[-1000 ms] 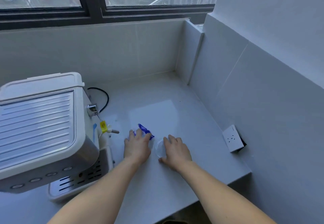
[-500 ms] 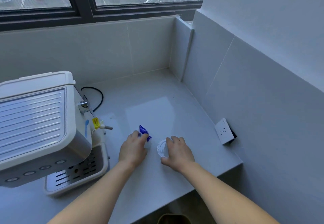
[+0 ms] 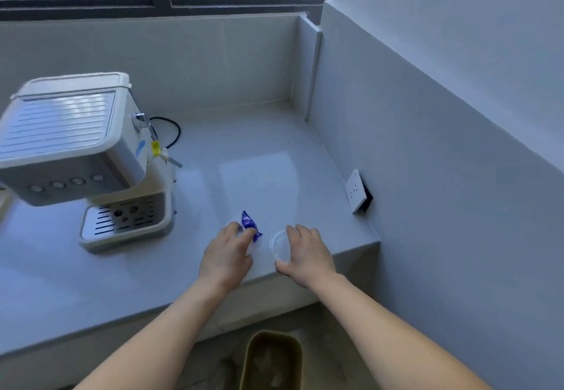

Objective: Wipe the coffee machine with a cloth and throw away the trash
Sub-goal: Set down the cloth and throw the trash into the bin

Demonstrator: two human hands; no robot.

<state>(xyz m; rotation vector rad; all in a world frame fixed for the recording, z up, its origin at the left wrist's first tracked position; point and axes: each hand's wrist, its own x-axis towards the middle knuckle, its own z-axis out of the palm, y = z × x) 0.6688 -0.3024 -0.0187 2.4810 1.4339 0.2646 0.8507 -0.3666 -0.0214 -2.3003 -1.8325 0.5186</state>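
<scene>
A white coffee machine (image 3: 70, 145) stands at the left of the pale counter (image 3: 253, 173). Near the counter's front edge my left hand (image 3: 225, 255) holds a small blue wrapper (image 3: 249, 224) in its curled fingers; something whitish shows under the same fingers, too blurred to name. Just to the right, my right hand (image 3: 308, 255) grips a clear plastic lid (image 3: 279, 246), fingers on its right rim and thumb at its near edge. No cloth is in view.
A brown trash bin (image 3: 271, 359) stands on the floor below the counter's front edge, between my forearms. A white wall socket (image 3: 355, 189) sits on the right wall at counter height. A black cable (image 3: 171, 133) loops behind the machine. Tiled walls close the back and right.
Both hands have drawn the wrapper and the lid toward the counter's front edge. The view has pulled back and tilted down, so the trash bin now shows.
</scene>
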